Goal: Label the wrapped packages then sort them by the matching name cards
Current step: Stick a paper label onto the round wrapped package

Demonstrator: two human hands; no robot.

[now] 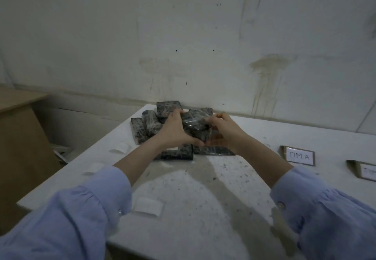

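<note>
Pickup from the pile (149, 123), labelling not yet begun.
Gripping one wrapped package (196, 125) with left hand (176, 130) and right hand (224, 131), both curled round it, holding it just above the pile at the table's (203, 198) far edge; probably needing a white label strip (147, 206) next, before sorting toward the TIM A card (298, 155).

Dim, flat lighting with a grey-green cast is recorded throughout. A soft shadow is cast across the table (234, 188) from its middle toward the near right corner; the source is possibly overhead and beyond the far edge. Motion blur is noted on the right hand (223, 131) and the wrapped package (195, 126). The name card (366, 171) at the right edge is smeared. Wide-angle bending is observed at the margins.
</note>
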